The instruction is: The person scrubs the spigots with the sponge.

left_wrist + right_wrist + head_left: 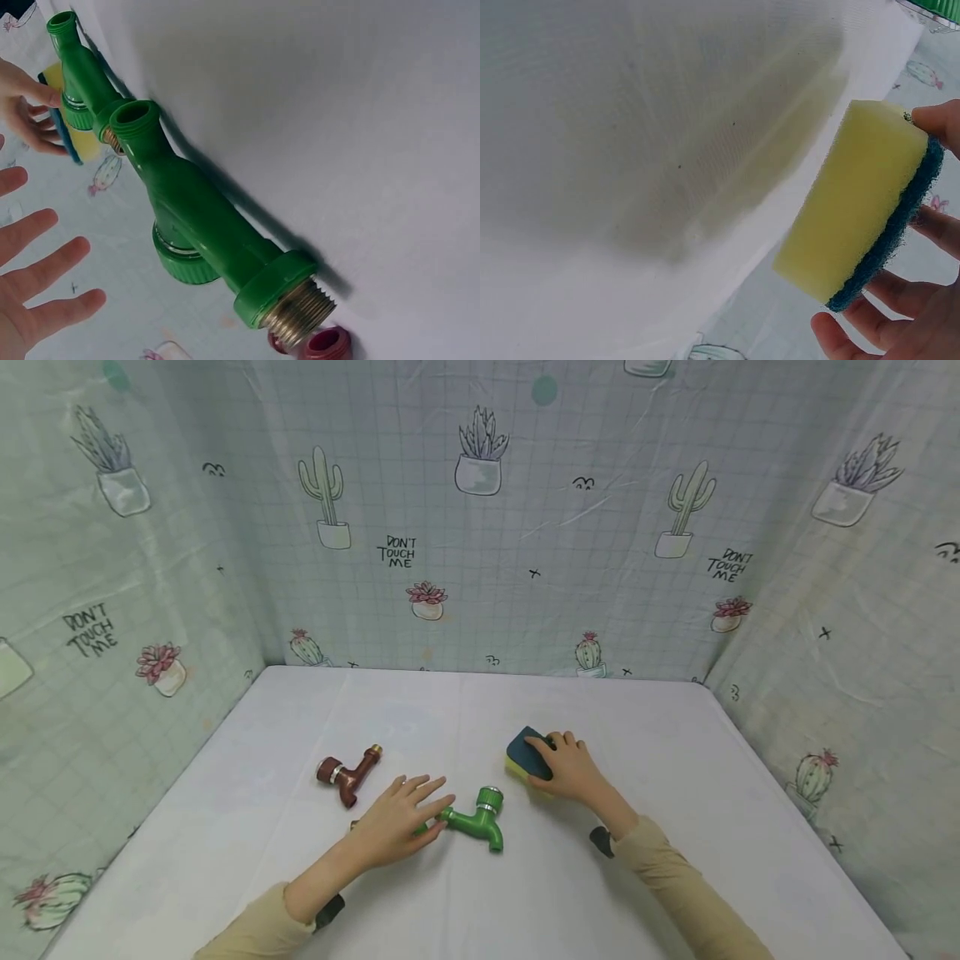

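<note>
My right hand [573,768] holds a sponge [528,756], yellow with a dark blue-green scouring side, at the middle right of the table. In the right wrist view the thumb and fingers grip the sponge [855,195] by its edges. My left hand [393,827], fingers spread, hovers over one green tap [202,210]; the head view hides most of that tap. Brass threads show at its end in the left wrist view. A second green tap [480,825] lies just right of the left hand. Farther left lies a brown-red tap [351,777] with a brass end.
A white table [420,710] carries everything. Cloth walls [390,485] printed with cacti stand at its back and both sides. Dark straps [602,841] sit at the wrists.
</note>
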`<state>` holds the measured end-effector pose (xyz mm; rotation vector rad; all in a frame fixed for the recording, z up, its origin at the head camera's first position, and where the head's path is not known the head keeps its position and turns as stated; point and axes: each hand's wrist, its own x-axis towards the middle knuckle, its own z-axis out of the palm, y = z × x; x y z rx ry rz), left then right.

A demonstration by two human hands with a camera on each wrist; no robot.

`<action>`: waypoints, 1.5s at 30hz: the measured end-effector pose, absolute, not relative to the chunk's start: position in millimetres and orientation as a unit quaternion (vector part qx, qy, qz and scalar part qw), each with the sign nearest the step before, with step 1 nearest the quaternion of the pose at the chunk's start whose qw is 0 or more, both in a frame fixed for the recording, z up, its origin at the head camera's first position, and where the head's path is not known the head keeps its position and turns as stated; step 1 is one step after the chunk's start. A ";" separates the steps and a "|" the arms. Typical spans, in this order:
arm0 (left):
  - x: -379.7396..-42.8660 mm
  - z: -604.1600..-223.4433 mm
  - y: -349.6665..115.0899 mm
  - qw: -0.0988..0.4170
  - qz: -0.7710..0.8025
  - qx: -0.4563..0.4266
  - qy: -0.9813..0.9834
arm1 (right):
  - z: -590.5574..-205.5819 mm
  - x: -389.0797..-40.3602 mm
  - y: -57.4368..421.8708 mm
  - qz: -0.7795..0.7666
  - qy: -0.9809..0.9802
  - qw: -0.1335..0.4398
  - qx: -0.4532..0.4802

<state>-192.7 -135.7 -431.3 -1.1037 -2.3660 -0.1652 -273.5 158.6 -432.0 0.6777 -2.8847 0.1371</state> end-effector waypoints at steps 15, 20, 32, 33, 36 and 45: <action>-197.2 -425.5 -136.9 0.250 -0.035 -0.419 -0.872 | -419.0 -241.3 180.6 0.065 -0.950 0.162 0.257; -197.6 -427.9 -135.8 0.234 -0.045 -0.421 -0.875 | -417.1 -223.8 187.8 0.073 -0.950 0.165 0.256; -202.3 -427.9 -124.4 0.204 -0.026 -0.442 -0.873 | -412.2 -187.8 209.0 0.089 -0.945 0.190 0.250; -203.5 -427.7 -122.3 0.195 -0.015 -0.444 -0.875 | -411.6 -185.6 210.2 0.090 -0.946 0.190 0.247; -207.3 -428.1 -114.9 0.164 0.014 -0.447 -0.879 | -411.1 -179.8 212.5 0.094 -0.947 0.187 0.244; -216.3 -434.7 -92.3 0.128 0.071 -0.465 -0.873 | -415.7 -170.4 216.1 0.104 -0.951 0.177 0.231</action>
